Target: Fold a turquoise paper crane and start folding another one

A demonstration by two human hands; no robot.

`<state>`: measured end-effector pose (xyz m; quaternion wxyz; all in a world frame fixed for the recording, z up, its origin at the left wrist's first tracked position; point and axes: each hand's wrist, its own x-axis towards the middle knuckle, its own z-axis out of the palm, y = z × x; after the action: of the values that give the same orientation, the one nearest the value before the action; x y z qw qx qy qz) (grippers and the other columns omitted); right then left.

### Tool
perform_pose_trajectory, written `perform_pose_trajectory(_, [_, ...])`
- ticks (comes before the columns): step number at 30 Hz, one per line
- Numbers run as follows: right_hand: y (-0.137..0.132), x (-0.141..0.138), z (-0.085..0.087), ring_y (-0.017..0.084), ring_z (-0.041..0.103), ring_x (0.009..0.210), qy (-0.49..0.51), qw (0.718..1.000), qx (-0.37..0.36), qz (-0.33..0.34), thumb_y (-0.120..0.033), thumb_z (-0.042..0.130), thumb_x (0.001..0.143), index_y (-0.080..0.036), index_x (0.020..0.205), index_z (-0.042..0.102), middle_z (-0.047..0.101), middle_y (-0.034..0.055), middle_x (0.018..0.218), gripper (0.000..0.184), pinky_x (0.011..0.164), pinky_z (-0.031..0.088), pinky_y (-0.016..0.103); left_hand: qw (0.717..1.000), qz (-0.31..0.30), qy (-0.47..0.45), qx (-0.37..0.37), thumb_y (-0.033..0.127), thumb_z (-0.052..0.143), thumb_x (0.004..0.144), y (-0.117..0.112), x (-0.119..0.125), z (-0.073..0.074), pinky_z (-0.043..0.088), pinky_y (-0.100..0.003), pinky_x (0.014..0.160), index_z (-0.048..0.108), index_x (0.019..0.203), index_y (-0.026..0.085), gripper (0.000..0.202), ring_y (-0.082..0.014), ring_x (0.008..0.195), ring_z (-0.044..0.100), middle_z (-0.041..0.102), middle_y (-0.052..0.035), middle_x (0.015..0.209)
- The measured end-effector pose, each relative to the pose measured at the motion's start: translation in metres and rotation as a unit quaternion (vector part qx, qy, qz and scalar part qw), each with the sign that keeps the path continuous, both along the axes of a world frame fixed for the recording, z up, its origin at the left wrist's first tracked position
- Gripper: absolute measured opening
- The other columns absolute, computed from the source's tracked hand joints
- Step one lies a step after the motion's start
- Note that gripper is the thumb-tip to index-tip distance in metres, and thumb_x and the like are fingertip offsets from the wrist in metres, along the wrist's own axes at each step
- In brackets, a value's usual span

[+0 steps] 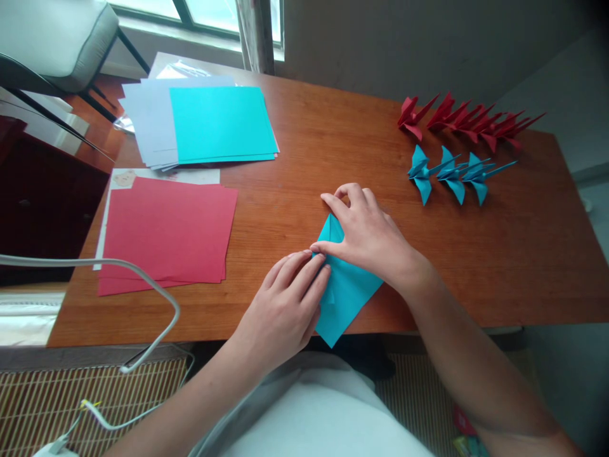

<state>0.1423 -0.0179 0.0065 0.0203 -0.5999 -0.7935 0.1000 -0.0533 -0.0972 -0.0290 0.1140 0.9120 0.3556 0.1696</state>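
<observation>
A folded turquoise paper [346,293] lies at the near edge of the wooden table [333,139], one corner hanging over the edge. My left hand [290,304] lies flat on its left side, fingers stretched out and pressing down. My right hand [366,231] covers the upper part, thumb and fingers pressing along a fold near the top corner. Neither hand grips the sheet; both rest on it.
A stack of red paper [166,231] lies at the left, a turquoise sheet [221,122] on pale lavender sheets [147,120] behind it. Several red folded cranes [469,119] and three blue cranes [451,172] stand at the back right. A white cable [143,279] loops at left.
</observation>
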Motion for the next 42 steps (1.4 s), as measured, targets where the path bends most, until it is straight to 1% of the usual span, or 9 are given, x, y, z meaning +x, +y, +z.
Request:
perform_pose_trajectory(6, [0.005, -0.003, 0.007, 0.034, 0.052, 0.118, -0.016, 1.000, -0.014, 0.001, -0.057, 0.076, 0.080, -0.022, 0.139, 0.054, 0.054, 0.0152, 0.132, 0.072, 0.081, 0.057, 0.045, 1.000, 0.000, 0.007, 0.021, 0.020, 0.051, 0.095, 0.000, 0.000, 0.001, 0.042, -0.050, 0.112, 0.059, 0.138, 0.006, 0.046, -0.0356, 0.133, 0.048, 0.059, -0.0126, 0.147])
perform_pose_trajectory(11, [0.010, -0.011, 0.016, 0.036, 0.053, 0.119, -0.051, 0.997, -0.049, 0.000, -0.056, 0.082, 0.075, -0.020, 0.135, 0.055, 0.053, 0.0165, 0.131, 0.074, 0.077, 0.057, 0.043, 0.999, 0.007, 0.020, 0.027, 0.022, 0.051, 0.095, 0.000, 0.001, 0.002, 0.043, -0.048, 0.106, 0.061, 0.136, 0.008, 0.044, -0.0342, 0.124, 0.052, 0.060, -0.0104, 0.147])
perform_pose_trajectory(17, [0.012, -0.016, 0.020, 0.038, 0.056, 0.113, -0.065, 0.996, -0.055, 0.013, -0.053, 0.085, 0.072, -0.019, 0.133, 0.058, 0.054, 0.0186, 0.127, 0.075, 0.074, 0.055, 0.043, 0.999, 0.004, 0.020, 0.030, 0.023, 0.051, 0.096, -0.001, 0.001, 0.001, 0.042, -0.048, 0.106, 0.060, 0.138, 0.008, 0.045, -0.0335, 0.123, 0.050, 0.060, -0.0102, 0.147])
perform_pose_trajectory(21, [0.023, -0.002, 0.013, 0.033, 0.059, 0.107, -0.015, 0.998, -0.047, 0.033, -0.049, 0.084, 0.075, -0.022, 0.129, 0.060, 0.058, 0.0133, 0.119, 0.065, 0.076, 0.051, 0.039, 1.000, 0.004, 0.020, 0.024, 0.021, 0.052, 0.095, -0.002, 0.000, 0.001, 0.041, -0.049, 0.106, 0.059, 0.139, 0.006, 0.046, -0.0337, 0.122, 0.050, 0.056, -0.0111, 0.150])
perform_pose_trajectory(25, [0.042, 0.018, 0.003, 0.023, 0.061, 0.091, 0.061, 0.994, -0.064, 0.058, -0.037, 0.083, 0.077, -0.023, 0.130, 0.060, 0.065, 0.0054, 0.102, 0.059, 0.077, 0.046, 0.033, 1.000, 0.002, 0.018, 0.014, 0.022, 0.052, 0.096, -0.002, 0.000, 0.001, 0.041, -0.049, 0.106, 0.057, 0.141, 0.007, 0.048, -0.0340, 0.123, 0.049, 0.054, -0.0107, 0.152])
perform_pose_trajectory(28, [0.053, 0.027, -0.001, 0.018, 0.061, 0.080, 0.132, 0.987, -0.076, 0.053, -0.028, 0.079, 0.080, -0.023, 0.122, 0.064, 0.066, -0.0001, 0.088, 0.044, 0.072, 0.043, 0.029, 1.000, 0.003, 0.013, 0.007, 0.022, 0.052, 0.096, -0.002, -0.001, 0.001, 0.041, -0.049, 0.106, 0.056, 0.142, 0.007, 0.048, -0.0337, 0.123, 0.049, 0.053, -0.0101, 0.154])
perform_pose_trajectory(32, [0.058, 0.033, -0.003, 0.015, 0.060, 0.073, 0.211, 0.972, -0.094, 0.044, -0.022, 0.076, 0.081, -0.020, 0.121, 0.066, 0.066, -0.0023, 0.081, 0.042, 0.066, 0.041, 0.027, 1.000, 0.014, 0.001, -0.004, 0.021, 0.054, 0.096, -0.002, -0.001, 0.002, 0.042, -0.049, 0.106, 0.057, 0.140, 0.010, 0.046, -0.0330, 0.124, 0.049, 0.053, -0.0093, 0.154])
perform_pose_trajectory(37, [0.055, 0.038, -0.015, 0.015, 0.061, 0.072, 0.270, 0.962, -0.037, -0.001, -0.020, 0.073, 0.084, -0.019, 0.113, 0.070, 0.068, -0.0011, 0.081, 0.030, 0.067, 0.044, 0.027, 0.999, 0.023, -0.036, -0.028, 0.019, 0.055, 0.096, 0.000, -0.001, 0.001, 0.046, -0.048, 0.106, 0.054, 0.141, 0.013, 0.046, -0.0311, 0.126, 0.050, 0.054, -0.0092, 0.153])
perform_pose_trajectory(42, [0.038, 0.038, -0.025, 0.018, 0.064, 0.084, 0.221, 0.971, 0.079, -0.035, -0.015, 0.060, 0.091, -0.017, 0.105, 0.073, 0.072, 0.0061, 0.094, 0.019, 0.079, 0.048, 0.031, 0.994, 0.047, -0.093, -0.043, 0.016, 0.056, 0.095, 0.001, -0.004, 0.001, 0.050, -0.046, 0.103, 0.049, 0.144, 0.017, 0.050, -0.0290, 0.125, 0.055, 0.057, -0.0114, 0.149])
